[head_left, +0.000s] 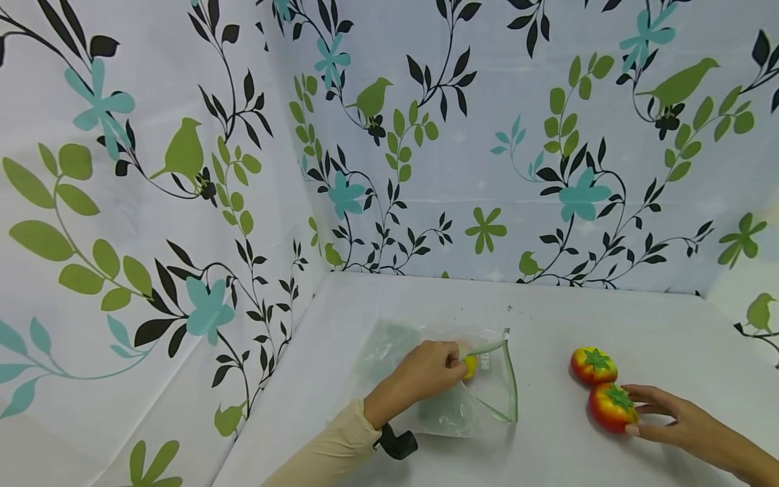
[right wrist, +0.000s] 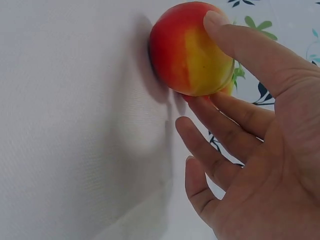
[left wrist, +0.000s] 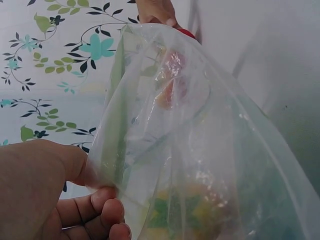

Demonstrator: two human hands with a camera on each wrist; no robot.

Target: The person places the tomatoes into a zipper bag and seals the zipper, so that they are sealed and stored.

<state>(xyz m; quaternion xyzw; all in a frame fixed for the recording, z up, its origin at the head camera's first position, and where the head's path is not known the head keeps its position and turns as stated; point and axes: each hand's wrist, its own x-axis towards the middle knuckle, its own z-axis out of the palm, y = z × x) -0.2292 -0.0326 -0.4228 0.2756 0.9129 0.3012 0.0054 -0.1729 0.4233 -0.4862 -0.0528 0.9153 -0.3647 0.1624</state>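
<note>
My left hand (head_left: pixel 426 370) pinches the open edge of a clear zip bag (head_left: pixel 385 355), whose green-tinted mouth faces right. Inside the bag lies a fruit with yellow and green parts (left wrist: pixel 182 212), blurred through the plastic. At the right, my right hand (head_left: pixel 684 421) holds a red-and-yellow toy tomato (head_left: pixel 608 409) with a green star-shaped top. Its thumb presses one side while the index and middle fingers reach round the other, as the right wrist view shows. A second toy tomato (head_left: pixel 592 365), alike in colour, sits directly behind the held one.
Everything lies on a white-covered table (head_left: pixel 548 453). Patterned cloth (head_left: pixel 450 162) with leaves, birds and flowers hangs at the back and left. A dark wrist camera (head_left: pixel 398 443) is strapped under my left wrist, close to the bag's near edge.
</note>
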